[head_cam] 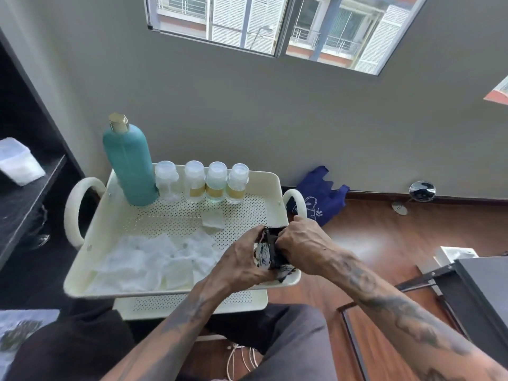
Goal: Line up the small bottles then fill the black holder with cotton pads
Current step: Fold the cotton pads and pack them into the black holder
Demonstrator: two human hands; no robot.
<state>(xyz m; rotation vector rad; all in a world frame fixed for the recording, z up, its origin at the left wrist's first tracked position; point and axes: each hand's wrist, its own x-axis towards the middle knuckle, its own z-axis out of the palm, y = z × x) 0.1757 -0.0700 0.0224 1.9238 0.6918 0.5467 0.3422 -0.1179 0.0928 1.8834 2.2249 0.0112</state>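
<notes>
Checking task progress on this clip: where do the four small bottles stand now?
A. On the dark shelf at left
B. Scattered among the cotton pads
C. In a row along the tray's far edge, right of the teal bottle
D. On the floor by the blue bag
C: the small bottles stand side by side at the back of the tray, next to the teal bottle.

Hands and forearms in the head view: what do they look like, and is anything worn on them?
Both are bare: no gloves, sleeves, watch or rings show. The left hand leads back to a forearm with dark tattoo work. The right hand joins a forearm covered in larger dark tattoos, running from the wrist toward the elbow. The designs are too blurred to make out.
</notes>
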